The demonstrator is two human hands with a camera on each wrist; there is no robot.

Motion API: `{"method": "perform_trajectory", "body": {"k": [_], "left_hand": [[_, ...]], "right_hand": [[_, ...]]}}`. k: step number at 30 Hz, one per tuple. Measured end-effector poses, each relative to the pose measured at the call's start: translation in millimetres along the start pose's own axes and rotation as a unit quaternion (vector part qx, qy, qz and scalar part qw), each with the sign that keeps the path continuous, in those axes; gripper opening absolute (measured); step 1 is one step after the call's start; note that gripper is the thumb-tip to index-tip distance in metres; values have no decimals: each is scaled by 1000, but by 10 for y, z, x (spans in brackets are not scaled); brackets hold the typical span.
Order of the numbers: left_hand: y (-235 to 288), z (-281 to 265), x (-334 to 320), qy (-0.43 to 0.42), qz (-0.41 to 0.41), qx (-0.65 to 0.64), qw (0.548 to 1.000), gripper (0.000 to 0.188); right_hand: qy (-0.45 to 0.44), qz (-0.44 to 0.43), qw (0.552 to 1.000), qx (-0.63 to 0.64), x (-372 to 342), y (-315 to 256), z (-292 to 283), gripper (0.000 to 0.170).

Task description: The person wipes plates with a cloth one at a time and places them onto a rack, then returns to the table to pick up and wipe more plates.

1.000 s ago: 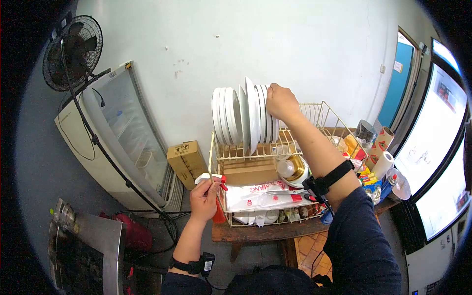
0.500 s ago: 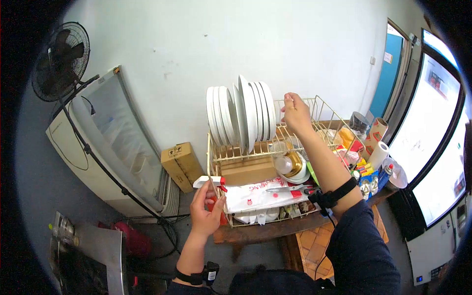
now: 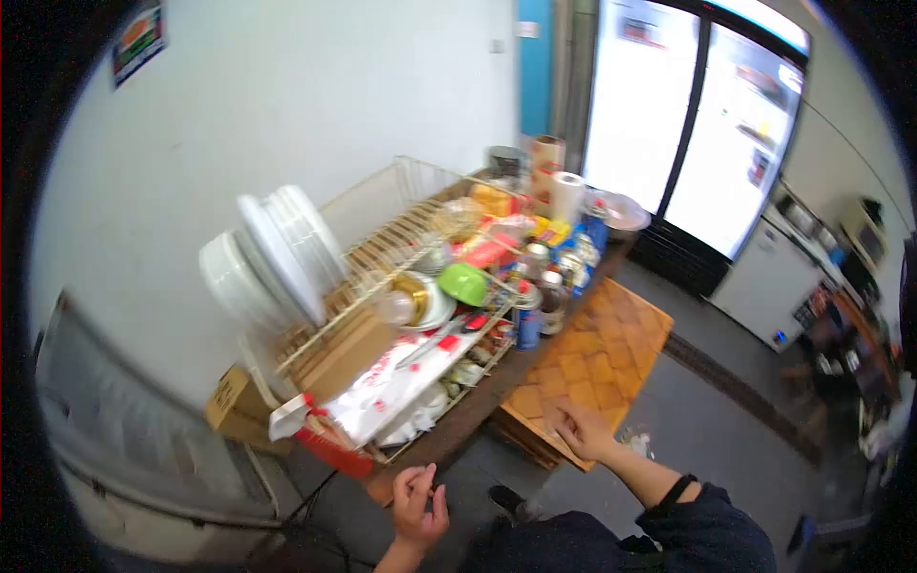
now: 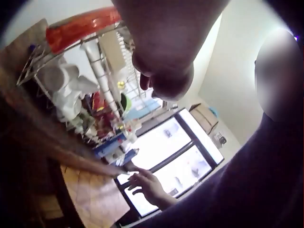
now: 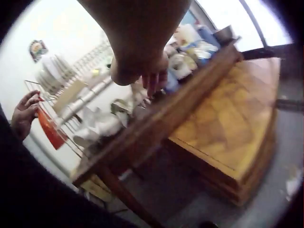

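**Two empty hands in front of a loaded dish rack**

The left hand (image 3: 418,506) is in the air by the near corner of the wooden worktop (image 3: 458,406), its fingers loosely bent and partly open, with nothing seen in them. The right hand (image 3: 581,435) hangs loosely open in front of the low table (image 3: 592,353), whose top has a tile pattern. Its fingers are slightly bent and hold nothing that can be seen. The two hands are well apart.

The white plates (image 3: 272,253) stand on edge in a row at the left end of the wire rack (image 3: 382,248), on its upper level, touching neither hand. Below them lie a flat brown box (image 3: 349,353) and a white plastic bag (image 3: 382,387) with red print, with scissors (image 3: 435,339) on it. A green bowl (image 3: 462,284) is further along. The orange-red spray bottle (image 3: 334,452) with a white head is at the rack's near left corner, the thing nearest the left hand. Bottles (image 3: 551,301) and a blue can (image 3: 526,320) stand just beside the rack's right side.
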State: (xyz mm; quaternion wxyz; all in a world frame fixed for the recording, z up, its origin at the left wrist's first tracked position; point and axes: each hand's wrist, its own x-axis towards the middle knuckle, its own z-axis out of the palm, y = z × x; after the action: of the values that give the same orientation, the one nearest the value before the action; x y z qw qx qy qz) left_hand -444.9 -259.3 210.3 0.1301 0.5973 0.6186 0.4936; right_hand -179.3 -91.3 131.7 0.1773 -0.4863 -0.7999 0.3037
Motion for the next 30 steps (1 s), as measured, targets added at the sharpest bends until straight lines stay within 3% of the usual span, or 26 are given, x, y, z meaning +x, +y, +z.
{"method": "perform_trajectory", "body": {"k": [3,4,6,8,10,14,17,18,20,21,23,24,25,26,27,29,30], "left_hand": [[-174,274,-170,-75,32,90,993,41],[-279,378,-258,-125,-20,69,990,43],[-447,607,-410,-190,-51,23,980,44],[-509,815,-528,-245,-62,13,967,46],[-496,1040,-606,-292,-48,35,955,48],[-398,1588,-666,-389,66,151,906,53],[-47,2181,-623,-498,-2,75,864,51],[31,2463,-686,-504,-41,26,863,46],[179,3127,-749,-566,-51,-11,823,31],[147,3502,-857,-597,-71,-33,798,26],[446,4129,-1037,-625,58,17,778,18],[1358,4116,-1124,-629,127,70,764,12],[1572,4350,-1248,-643,146,52,750,7],[1841,4557,-1350,-668,155,107,720,14],[2050,4725,-1452,-687,165,162,689,24],[2145,5136,-1666,-660,219,249,674,40],[2125,5336,-1754,-642,244,291,667,48]], "right_hand": [[-107,244,960,-91,-1286,886,123,47],[-162,343,918,-115,-1755,1290,251,49],[-173,467,861,-103,-2849,1900,424,50],[-127,572,798,-142,-3754,1955,367,36],[-193,653,729,-74,-4396,1830,248,31],[-45,726,675,123,-5538,2141,836,30],[124,760,583,259,-6268,2052,1210,30],[201,764,537,296,-6245,1901,1165,28],[251,739,502,373,-6292,1511,831,20],[313,733,468,383,-6528,1510,946,19],[421,714,394,397,-6914,1492,1321,16],[475,705,342,402,-7056,1371,1444,14],[524,693,287,402,-7157,1255,1535,12],[574,677,233,398,-7260,1137,1627,11],[568,692,236,378,-7562,1270,2502,11],[554,722,241,337,-8149,1512,4104,10],[518,737,305,309,-8062,1295,4156,11]]}}
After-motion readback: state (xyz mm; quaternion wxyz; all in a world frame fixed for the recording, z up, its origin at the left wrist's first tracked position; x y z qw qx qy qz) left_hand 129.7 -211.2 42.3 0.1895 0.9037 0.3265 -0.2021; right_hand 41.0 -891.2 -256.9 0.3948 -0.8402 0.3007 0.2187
